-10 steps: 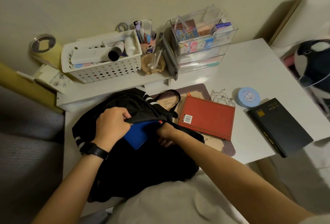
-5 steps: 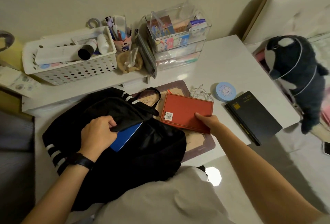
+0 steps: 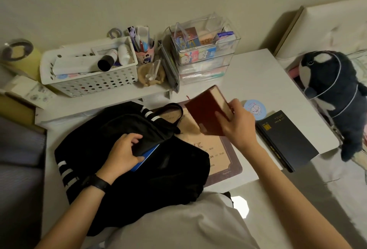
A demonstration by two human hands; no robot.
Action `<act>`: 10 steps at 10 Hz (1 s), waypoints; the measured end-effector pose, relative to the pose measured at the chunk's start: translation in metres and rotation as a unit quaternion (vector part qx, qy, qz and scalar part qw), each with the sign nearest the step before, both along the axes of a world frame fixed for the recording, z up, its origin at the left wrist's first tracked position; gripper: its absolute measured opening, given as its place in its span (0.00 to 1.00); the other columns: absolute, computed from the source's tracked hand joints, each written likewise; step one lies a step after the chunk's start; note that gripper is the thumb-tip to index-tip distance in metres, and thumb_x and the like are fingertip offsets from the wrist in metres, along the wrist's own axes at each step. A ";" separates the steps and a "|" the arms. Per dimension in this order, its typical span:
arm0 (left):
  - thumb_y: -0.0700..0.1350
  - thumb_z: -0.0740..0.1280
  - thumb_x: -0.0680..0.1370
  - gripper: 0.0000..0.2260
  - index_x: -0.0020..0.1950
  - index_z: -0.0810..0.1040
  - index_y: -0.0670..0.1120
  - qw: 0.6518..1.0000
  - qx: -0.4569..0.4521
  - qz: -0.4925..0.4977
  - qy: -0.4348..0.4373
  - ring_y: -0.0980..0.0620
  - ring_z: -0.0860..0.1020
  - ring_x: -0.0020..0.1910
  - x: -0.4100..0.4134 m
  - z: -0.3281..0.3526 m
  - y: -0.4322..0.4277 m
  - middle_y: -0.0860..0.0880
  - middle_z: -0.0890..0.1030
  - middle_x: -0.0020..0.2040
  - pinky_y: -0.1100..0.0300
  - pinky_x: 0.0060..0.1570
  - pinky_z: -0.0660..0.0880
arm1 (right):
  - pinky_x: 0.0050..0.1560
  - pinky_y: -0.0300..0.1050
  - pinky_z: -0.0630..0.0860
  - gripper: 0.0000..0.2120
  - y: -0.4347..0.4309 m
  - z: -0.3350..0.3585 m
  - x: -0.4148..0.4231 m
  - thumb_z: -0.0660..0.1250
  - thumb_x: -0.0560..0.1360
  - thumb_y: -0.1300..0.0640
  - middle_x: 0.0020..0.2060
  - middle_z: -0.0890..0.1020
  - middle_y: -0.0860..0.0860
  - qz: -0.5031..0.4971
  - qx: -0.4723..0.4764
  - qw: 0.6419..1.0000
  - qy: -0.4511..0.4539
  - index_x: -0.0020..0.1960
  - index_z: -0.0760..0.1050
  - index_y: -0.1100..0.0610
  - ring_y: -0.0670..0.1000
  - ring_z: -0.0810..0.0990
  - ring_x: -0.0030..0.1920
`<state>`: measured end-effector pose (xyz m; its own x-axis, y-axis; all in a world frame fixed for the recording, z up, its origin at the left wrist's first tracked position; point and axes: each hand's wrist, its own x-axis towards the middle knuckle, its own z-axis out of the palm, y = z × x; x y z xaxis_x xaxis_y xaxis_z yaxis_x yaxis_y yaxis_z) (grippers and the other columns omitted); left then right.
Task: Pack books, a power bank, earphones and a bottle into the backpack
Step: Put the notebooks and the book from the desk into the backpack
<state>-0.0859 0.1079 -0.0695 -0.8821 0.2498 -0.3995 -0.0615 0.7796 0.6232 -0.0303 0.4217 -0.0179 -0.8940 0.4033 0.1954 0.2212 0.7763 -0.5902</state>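
The fingers (image 3: 220, 118) of the right hand (image 3: 237, 129) curl round a red hardback book (image 3: 204, 112) with a matte cover. The thumb lies on its pale page edge, and the book is held tilted in the air above the table, just right of the bag's opening. The fingers (image 3: 136, 140) of the left hand (image 3: 121, 155) pinch the upper lip of a black soft-fabric backpack (image 3: 170, 171) with white stripes, holding the flap up. A thin blue book (image 3: 148, 155) shows in the gap under the thumb, partly inside. A black wristband (image 3: 97, 183) circles that wrist.

The backpack lies flat on a smooth white table (image 3: 258, 74), overlapping a tan desk mat (image 3: 217, 155) with a brown border. Right of the mat a dark rectangular hardback book (image 3: 288, 139) lies flat near the table's front right corner. At its far end is a round pale-blue tin (image 3: 256, 110), partly hidden by the right hand.

Along the back, against a plain cream wall, stand a white perforated plastic basket (image 3: 89, 84) holding tubes, a pink pen cup (image 3: 145, 54) and a stack of clear plastic drawers (image 3: 204, 56). Beyond the table's right edge sits a dark plush orca (image 3: 333, 90) with white patches.
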 end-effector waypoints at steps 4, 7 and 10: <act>0.47 0.66 0.75 0.18 0.64 0.76 0.44 0.662 0.618 0.329 -0.266 0.42 0.77 0.62 -0.003 0.058 0.019 0.40 0.77 0.65 0.47 0.65 0.71 | 0.63 0.54 0.73 0.12 -0.033 0.003 -0.014 0.72 0.74 0.62 0.60 0.75 0.54 0.402 0.297 0.788 0.358 0.53 0.71 0.59 0.53 0.78 0.58; 0.37 0.64 0.74 0.17 0.62 0.76 0.44 0.649 0.662 0.330 -0.180 0.46 0.80 0.57 0.022 0.070 0.020 0.43 0.82 0.58 0.53 0.51 0.80 | 0.59 0.56 0.74 0.18 -0.062 0.006 -0.007 0.58 0.79 0.45 0.56 0.75 0.57 0.069 -0.762 0.633 -0.121 0.60 0.72 0.57 0.57 0.75 0.57; 0.51 0.71 0.73 0.14 0.57 0.77 0.51 0.946 0.305 0.091 -0.062 0.52 0.80 0.57 0.033 0.043 0.026 0.55 0.84 0.52 0.58 0.55 0.78 | 0.56 0.59 0.78 0.21 -0.042 -0.021 0.026 0.64 0.77 0.55 0.60 0.79 0.62 -0.025 -0.765 0.638 -0.082 0.68 0.70 0.61 0.59 0.82 0.54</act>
